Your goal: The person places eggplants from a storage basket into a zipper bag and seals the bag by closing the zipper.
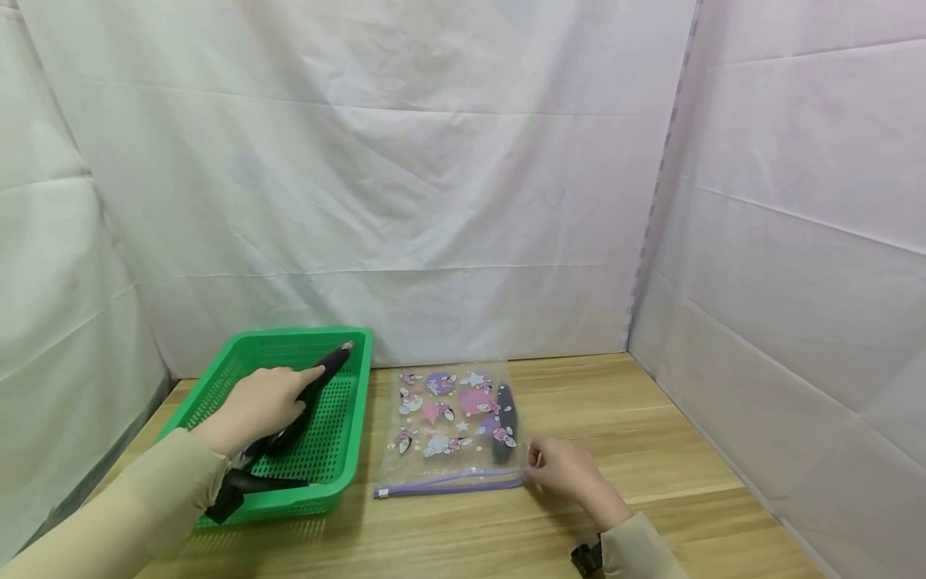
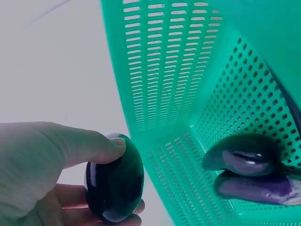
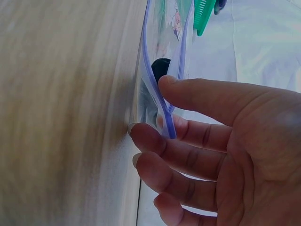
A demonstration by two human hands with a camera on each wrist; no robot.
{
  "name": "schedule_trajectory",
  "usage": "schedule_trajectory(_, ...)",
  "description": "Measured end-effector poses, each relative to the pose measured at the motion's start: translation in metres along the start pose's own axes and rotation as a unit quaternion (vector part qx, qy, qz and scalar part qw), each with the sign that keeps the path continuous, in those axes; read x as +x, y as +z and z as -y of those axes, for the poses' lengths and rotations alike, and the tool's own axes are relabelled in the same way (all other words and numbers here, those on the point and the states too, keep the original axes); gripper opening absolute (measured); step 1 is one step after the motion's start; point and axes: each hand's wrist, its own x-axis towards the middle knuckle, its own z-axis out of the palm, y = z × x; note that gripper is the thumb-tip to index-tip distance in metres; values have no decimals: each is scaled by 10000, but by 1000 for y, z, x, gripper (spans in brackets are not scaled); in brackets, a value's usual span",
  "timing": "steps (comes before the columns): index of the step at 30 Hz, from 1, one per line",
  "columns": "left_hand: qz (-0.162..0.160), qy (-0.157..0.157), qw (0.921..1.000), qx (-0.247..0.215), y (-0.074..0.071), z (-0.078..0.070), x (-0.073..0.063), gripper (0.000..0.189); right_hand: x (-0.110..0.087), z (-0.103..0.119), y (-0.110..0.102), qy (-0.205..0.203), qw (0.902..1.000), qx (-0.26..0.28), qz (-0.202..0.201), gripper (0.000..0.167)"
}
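My left hand [image 1: 256, 406] is over the green basket and grips a long dark purple eggplant [image 1: 330, 366]. Its blunt, glossy end faces the camera in the left wrist view, with the thumb on one side and fingers beneath. Two more eggplants [image 2: 249, 155] lie together inside the basket. On the table, a clear zip bag [image 1: 448, 434] printed with cartoon figures and stars lies flat, a dark eggplant [image 1: 506, 422] inside along its right side. My right hand [image 1: 567, 474] pinches the right end of its purple zipper [image 3: 162, 108], whose two strips are parted.
The green perforated basket [image 1: 354, 450] stands at the left of the wooden table [image 1: 615, 402], close beside the bag. White cloth [image 1: 434, 201] hangs behind and along both sides. A black strap device [image 1: 587, 556] is on the right wrist.
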Motion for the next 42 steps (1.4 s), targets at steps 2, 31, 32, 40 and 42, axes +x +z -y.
schedule_trajectory(2,-48,7,10000,22,-1,0,-1,53,0,0,0,20,10000,38,29,22)
schedule_trajectory(31,-353,71,9993,-46,-4,-24,-10,52,0,1,1,-64,10000,13,20,23)
schedule_trajectory(32,-363,85,9993,-46,-3,-24,-10,52,0,0,1,-77,10000,-3,14,23)
schedule_trajectory(40,-438,286,9986,-31,-5,-32,-10,50,0,0,1,-35,10000,-48,18,24)
schedule_trajectory(42,-441,319,9985,-8,-6,-33,-11,50,0,0,1,-51,10000,-57,7,24)
